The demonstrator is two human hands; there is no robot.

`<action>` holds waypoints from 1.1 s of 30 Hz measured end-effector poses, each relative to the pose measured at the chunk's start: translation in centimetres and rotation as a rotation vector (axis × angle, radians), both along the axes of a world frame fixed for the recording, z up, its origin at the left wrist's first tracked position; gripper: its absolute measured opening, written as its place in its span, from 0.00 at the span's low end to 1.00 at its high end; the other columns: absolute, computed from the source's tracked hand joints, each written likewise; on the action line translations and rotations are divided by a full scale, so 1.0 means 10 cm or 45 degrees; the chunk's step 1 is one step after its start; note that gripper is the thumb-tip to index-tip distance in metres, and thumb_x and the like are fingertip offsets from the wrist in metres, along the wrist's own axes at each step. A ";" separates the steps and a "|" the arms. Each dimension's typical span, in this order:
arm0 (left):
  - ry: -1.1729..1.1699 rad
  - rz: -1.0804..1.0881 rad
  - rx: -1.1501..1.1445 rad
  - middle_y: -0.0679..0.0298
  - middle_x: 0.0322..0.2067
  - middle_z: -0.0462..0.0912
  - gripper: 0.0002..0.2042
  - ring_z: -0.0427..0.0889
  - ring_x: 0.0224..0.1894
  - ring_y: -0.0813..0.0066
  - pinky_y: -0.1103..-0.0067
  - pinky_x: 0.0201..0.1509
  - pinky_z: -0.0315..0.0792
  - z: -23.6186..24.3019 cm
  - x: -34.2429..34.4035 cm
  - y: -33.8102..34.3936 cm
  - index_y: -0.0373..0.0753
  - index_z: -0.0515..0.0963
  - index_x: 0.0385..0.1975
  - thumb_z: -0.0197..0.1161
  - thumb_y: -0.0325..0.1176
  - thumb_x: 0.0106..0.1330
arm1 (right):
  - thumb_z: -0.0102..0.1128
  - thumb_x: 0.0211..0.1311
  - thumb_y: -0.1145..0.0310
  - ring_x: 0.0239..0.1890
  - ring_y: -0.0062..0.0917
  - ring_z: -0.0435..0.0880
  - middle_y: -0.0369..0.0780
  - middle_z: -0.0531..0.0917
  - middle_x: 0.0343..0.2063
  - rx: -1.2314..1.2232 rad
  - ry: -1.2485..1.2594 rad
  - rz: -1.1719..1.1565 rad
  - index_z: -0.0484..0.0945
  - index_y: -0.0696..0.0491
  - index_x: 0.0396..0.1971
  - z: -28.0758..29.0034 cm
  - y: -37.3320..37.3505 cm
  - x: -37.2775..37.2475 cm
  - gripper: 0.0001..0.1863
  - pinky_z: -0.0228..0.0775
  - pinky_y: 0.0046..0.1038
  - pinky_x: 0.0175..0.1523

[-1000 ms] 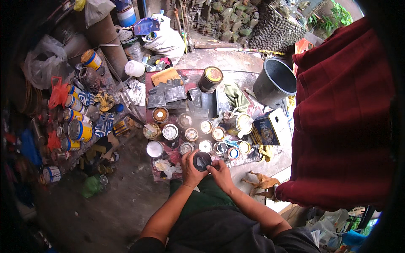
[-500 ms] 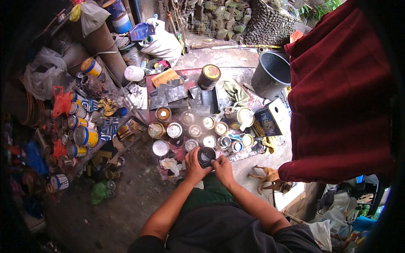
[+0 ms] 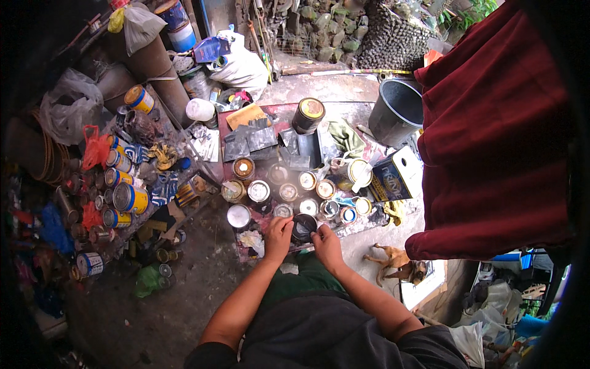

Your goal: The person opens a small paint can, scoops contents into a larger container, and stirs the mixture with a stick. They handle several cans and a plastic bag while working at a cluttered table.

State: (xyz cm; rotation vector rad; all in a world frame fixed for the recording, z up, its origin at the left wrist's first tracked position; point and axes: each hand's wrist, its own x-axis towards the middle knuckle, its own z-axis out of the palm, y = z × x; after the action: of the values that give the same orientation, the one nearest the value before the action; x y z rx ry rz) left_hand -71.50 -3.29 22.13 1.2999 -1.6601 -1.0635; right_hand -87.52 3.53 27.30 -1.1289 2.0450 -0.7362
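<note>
since the earlier frame, the scene slides slightly to the right in our view, and our left hand (image 3: 278, 238) shifts from wrapping beneath the near side of the dark container (image 3: 303, 227) to a hold farther up, on its left rim. the container sits between our hands near the middle of the frame, a little below center, its round mouth turned up toward us; its upright axis runs roughly along our line of sight, so we cannot tell how deep it is. our left thumb and fingers close narrowly on the left side, and our right hand (image 3: 328, 247) pinches the right rim with its fingertips. neither hand is nearer: both touch the container, one on each side, with our wrists toward the lower edge of the frame. just above it in the frame stands a white-topped can (image 3: 308, 207), one of a cluster of open cans on the red-stained table (image 3: 284, 112). whether the container's base rests on the table's near edge or hangs free in our fingers, we cannot tell, and its grey inside is too small to make out.
</note>
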 end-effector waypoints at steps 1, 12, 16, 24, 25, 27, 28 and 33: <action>0.000 0.018 0.018 0.55 0.38 0.83 0.08 0.83 0.41 0.54 0.66 0.47 0.75 0.02 -0.02 -0.01 0.36 0.84 0.43 0.62 0.31 0.71 | 0.64 0.66 0.65 0.33 0.49 0.83 0.53 0.83 0.29 0.002 0.045 0.031 0.75 0.59 0.34 0.04 -0.01 0.00 0.12 0.73 0.42 0.39; -0.151 0.128 -0.010 0.55 0.37 0.83 0.06 0.83 0.41 0.50 0.64 0.44 0.76 0.20 0.02 -0.03 0.36 0.81 0.39 0.62 0.31 0.71 | 0.60 0.68 0.60 0.36 0.53 0.85 0.51 0.86 0.29 0.095 0.169 0.285 0.76 0.51 0.38 0.36 -0.13 0.01 0.10 0.74 0.52 0.40; -0.155 0.133 0.062 0.55 0.37 0.83 0.06 0.83 0.42 0.50 0.64 0.45 0.76 0.29 0.03 0.00 0.36 0.81 0.39 0.62 0.32 0.71 | 0.62 0.67 0.60 0.36 0.53 0.85 0.51 0.86 0.30 0.106 0.168 0.326 0.77 0.53 0.36 0.35 -0.16 -0.04 0.11 0.74 0.51 0.40; -0.132 0.136 0.063 0.55 0.38 0.83 0.07 0.82 0.41 0.51 0.64 0.46 0.75 0.36 0.12 0.02 0.36 0.81 0.39 0.62 0.33 0.71 | 0.65 0.63 0.63 0.29 0.47 0.83 0.51 0.82 0.24 0.029 0.027 0.380 0.78 0.57 0.32 0.54 -0.23 -0.04 0.12 0.72 0.43 0.37; -0.120 0.141 0.085 0.55 0.38 0.83 0.07 0.82 0.41 0.51 0.64 0.46 0.75 0.33 0.12 0.03 0.36 0.81 0.39 0.62 0.32 0.71 | 0.66 0.63 0.63 0.28 0.46 0.82 0.51 0.82 0.24 0.033 0.004 0.369 0.78 0.58 0.32 0.51 -0.23 -0.04 0.12 0.72 0.42 0.37; -0.095 0.155 0.122 0.54 0.38 0.83 0.07 0.82 0.42 0.52 0.65 0.46 0.75 0.33 0.10 0.02 0.36 0.81 0.40 0.61 0.32 0.71 | 0.66 0.62 0.64 0.28 0.43 0.82 0.50 0.82 0.25 0.034 -0.040 0.351 0.78 0.58 0.33 0.45 -0.26 -0.05 0.12 0.72 0.41 0.37; -0.112 0.167 0.130 0.54 0.38 0.82 0.07 0.82 0.42 0.52 0.64 0.47 0.75 0.32 0.10 0.02 0.35 0.80 0.40 0.61 0.32 0.71 | 0.67 0.62 0.64 0.28 0.43 0.82 0.50 0.82 0.25 0.029 -0.030 0.369 0.78 0.58 0.33 0.44 -0.27 -0.05 0.12 0.71 0.40 0.37; -0.139 0.260 0.107 0.53 0.39 0.82 0.07 0.82 0.44 0.51 0.64 0.48 0.74 0.30 0.14 0.05 0.35 0.79 0.41 0.60 0.31 0.72 | 0.68 0.63 0.62 0.28 0.40 0.81 0.49 0.81 0.26 -0.036 -0.012 0.522 0.78 0.58 0.33 0.47 -0.33 -0.02 0.14 0.71 0.38 0.37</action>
State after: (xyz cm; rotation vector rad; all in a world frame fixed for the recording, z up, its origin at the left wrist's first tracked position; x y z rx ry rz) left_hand -70.08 -2.76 25.14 1.5707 -1.5360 -0.9628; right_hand -87.74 0.26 31.95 -1.4955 1.7181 -0.5615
